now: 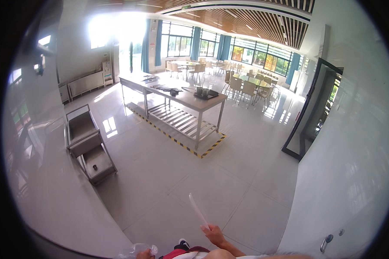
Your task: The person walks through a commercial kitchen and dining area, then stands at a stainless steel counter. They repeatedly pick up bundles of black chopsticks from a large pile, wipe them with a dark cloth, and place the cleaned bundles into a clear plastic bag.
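Right hand [215, 234] grips a white strip [198, 210]; half-hidden left hand [145, 254] clutches clear plastic [136, 249].

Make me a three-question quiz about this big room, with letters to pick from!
1. Where is the steel cart?
A. by the left wall
B. under the long table
C. among the chairs

2. What colour are the curtains?
A. red
B. blue
C. yellow

3. What is the right hand doing?
A. hanging empty
B. pushing the cart
C. holding a thin white strip

Answers: 1 A, it stands beside the left wall. 2 B, blue drapes frame the windows. 3 C, the fingers pinch the strip's lower end.
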A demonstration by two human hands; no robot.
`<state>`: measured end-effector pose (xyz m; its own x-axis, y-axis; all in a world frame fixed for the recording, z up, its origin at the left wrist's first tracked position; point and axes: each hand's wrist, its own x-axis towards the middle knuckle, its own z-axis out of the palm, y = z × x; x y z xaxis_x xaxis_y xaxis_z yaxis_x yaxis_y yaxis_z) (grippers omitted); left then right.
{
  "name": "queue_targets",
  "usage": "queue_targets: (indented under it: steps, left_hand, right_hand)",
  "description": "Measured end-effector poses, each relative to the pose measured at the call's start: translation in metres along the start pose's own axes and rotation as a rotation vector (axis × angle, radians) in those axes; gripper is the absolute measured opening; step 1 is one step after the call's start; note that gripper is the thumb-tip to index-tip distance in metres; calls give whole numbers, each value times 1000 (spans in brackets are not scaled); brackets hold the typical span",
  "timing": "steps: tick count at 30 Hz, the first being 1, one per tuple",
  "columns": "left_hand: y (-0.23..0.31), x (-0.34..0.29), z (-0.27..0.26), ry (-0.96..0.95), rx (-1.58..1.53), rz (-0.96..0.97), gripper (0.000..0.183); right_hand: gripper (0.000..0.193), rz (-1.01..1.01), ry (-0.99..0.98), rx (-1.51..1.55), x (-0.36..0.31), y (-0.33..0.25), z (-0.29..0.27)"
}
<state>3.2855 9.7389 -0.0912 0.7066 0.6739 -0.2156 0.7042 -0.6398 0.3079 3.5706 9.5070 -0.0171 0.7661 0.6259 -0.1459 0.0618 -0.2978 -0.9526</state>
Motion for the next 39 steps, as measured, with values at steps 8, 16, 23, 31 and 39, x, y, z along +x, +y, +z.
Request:
queue_targets:
  steps: [8,16,23,31,39]
  left_hand:
    - [110,273,-125,172,-106,307,19]
    - [92,554,-93,305,-393,173,20]
    - [-46,575,11,-206,-239,-786,39]
    - [-45,675,-16,-269,-307,-1091,42]
    - [-101,877,-67,-154,-365,-1183,46]
  right_hand:
    - [43,-234,328,-472,229,-143,-29]
    - [32,-381,373,-300,459,-171,-61]
    - [36,-204,40,481,692,-226,-50]
    - [57,270,-1230,1486,914,-298,26]
    - [53,243,-1351,1560,1116,-372,140]
